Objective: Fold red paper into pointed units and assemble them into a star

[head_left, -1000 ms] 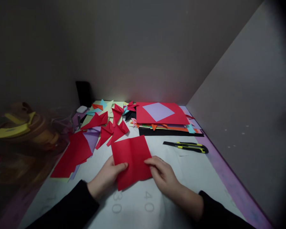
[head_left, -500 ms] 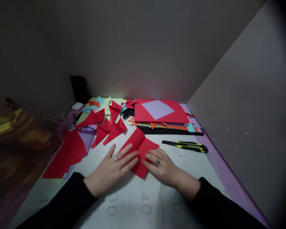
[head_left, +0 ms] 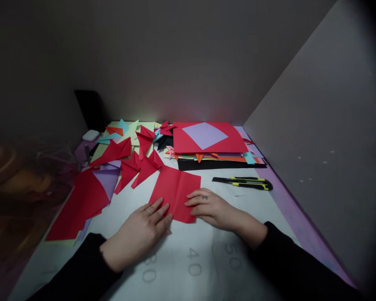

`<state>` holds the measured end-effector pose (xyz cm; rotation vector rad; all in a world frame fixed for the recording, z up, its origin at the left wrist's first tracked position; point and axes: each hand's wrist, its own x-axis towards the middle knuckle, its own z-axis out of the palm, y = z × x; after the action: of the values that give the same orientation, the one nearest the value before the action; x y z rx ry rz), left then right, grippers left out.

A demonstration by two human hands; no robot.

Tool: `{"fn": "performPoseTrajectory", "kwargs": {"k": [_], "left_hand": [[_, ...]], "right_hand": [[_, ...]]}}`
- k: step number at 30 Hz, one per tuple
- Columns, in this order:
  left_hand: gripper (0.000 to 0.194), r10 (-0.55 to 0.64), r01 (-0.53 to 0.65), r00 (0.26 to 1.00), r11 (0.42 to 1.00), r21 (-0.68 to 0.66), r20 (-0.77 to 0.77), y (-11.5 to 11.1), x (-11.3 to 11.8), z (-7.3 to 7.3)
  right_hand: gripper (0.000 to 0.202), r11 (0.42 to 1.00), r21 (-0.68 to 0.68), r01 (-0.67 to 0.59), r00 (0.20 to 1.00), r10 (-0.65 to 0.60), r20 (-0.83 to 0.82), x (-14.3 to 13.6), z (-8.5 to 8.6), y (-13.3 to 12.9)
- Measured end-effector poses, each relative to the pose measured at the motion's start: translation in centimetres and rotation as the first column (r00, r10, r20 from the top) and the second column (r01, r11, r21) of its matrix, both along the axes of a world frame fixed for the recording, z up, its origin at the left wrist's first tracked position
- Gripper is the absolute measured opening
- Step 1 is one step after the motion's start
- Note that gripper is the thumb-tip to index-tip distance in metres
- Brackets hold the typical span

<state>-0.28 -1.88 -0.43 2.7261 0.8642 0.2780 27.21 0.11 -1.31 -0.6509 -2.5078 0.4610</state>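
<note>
A red sheet of paper [head_left: 177, 190] with a crease down its middle lies on the white mat [head_left: 238, 213] between my hands. My left hand [head_left: 142, 225] rests on its lower left corner, fingers stretched and slightly apart. At the sheet's right edge, my right hand [head_left: 211, 209] touches the paper with bent, spread fingers. Several folded red pieces [head_left: 148, 167] lie just beyond the sheet to the left. To the right of the sheet is a black and yellow utility knife [head_left: 244, 182].
Red and purple sheets [head_left: 81, 205] lie at the left. A paper stack topped by a red sheet [head_left: 213, 146] and purple square [head_left: 205, 135] stands at the back. A white case [head_left: 90, 135] and dark upright object [head_left: 89, 108] are at the back left.
The red sheet has turned and now lies flatter, its left half no longer raised. My left hand has moved down to its lower left corner. The view has shifted slightly.
</note>
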Motion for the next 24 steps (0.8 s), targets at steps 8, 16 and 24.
{"fn": "performPoseTrajectory", "kwargs": {"k": [8, 16, 24], "left_hand": [[0.032, -0.038, 0.039, 0.996, 0.999, -0.017, 0.087, -0.7, 1.0, 0.6], [0.029, -0.046, 0.043, 0.989, 0.999, 0.025, 0.143, -1.6, 1.7, 0.0], [0.025, -0.065, 0.052, 0.993, 0.990, 0.134, 0.095, -2.0, 2.4, 0.5]], "right_hand": [[0.010, 0.963, -0.259, 0.070, 0.983, -0.112, -0.148, 0.3, 0.1, 1.0], [0.015, 0.942, -0.325, 0.086, 0.990, -0.118, -0.080, -0.6, 1.5, 0.6], [0.018, 0.891, -0.233, 0.389, 0.915, -0.403, -0.014, -3.0, 0.2, 1.3]]}}
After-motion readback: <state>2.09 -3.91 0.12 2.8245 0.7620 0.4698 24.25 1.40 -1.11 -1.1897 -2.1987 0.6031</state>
